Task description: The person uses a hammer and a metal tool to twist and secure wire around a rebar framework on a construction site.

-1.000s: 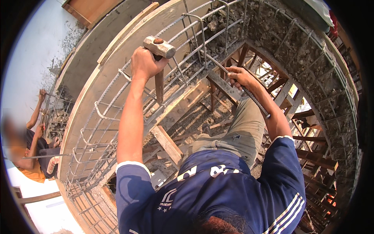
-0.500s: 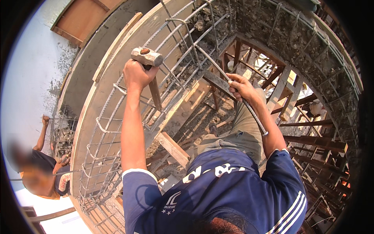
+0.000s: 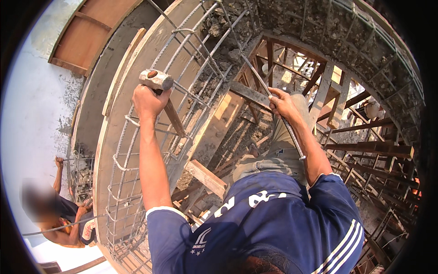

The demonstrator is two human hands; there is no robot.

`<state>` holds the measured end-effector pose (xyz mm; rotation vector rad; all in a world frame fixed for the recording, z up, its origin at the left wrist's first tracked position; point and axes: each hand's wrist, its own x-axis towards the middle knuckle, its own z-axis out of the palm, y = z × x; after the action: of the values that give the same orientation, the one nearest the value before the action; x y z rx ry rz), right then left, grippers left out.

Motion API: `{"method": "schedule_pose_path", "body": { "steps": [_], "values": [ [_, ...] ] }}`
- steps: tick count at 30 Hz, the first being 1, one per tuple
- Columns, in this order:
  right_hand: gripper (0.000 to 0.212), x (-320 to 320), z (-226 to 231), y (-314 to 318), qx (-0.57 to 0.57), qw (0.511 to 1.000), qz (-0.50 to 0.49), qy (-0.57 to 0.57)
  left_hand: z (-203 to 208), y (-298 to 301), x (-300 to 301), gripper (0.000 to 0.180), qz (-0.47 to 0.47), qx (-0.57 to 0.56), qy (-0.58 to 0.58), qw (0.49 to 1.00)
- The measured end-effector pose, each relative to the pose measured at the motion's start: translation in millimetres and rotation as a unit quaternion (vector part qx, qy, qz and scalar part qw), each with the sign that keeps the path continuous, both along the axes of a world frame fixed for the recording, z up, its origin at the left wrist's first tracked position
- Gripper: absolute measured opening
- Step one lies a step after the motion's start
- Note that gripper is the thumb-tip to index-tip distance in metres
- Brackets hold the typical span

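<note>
My left hand (image 3: pixel 150 101) is closed around the wooden handle of a sledgehammer (image 3: pixel 156 79). Its worn grey metal head sits just above my fist, and the handle (image 3: pixel 174 119) slopes down to the right over the rebar cage (image 3: pixel 119 160). In my right hand (image 3: pixel 284 105) is a steel rod (image 3: pixel 293 136), gripped partway along. The rod's blunt end lies by my right forearm, while its other end reaches up to the cage's inner side; whether it touches the bars I cannot tell.
Curved formwork panels (image 3: pixel 82 132) flank the cage on the left. Rough concrete with ties (image 3: pixel 365 50) curves round the far right. Wooden props and beams (image 3: pixel 369 148) stand below on the right. A timber piece (image 3: pixel 206 177) juts out near my waist. Another person (image 3: pixel 68 210) is at lower left.
The view has shifted slightly, so the cage sits farther left in it. The hammer and my left hand appear lower and farther left. Both hands keep their grips.
</note>
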<state>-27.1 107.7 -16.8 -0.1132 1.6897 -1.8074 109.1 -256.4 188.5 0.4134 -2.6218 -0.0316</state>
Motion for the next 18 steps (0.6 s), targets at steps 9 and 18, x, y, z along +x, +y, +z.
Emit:
{"method": "schedule_pose_path", "body": {
  "steps": [9,18],
  "values": [
    [0.047,30.8,9.5,-38.9,-0.048,0.996,0.072,0.02,-3.3,1.7,-1.1,0.027,-0.034,0.002,0.05,0.998],
    [0.052,-4.0,4.1,-49.8,-0.09,0.993,0.012,-0.075,-7.1,-3.5,-5.0,0.031,0.0,0.031,0.035,0.999]
  ]
}}
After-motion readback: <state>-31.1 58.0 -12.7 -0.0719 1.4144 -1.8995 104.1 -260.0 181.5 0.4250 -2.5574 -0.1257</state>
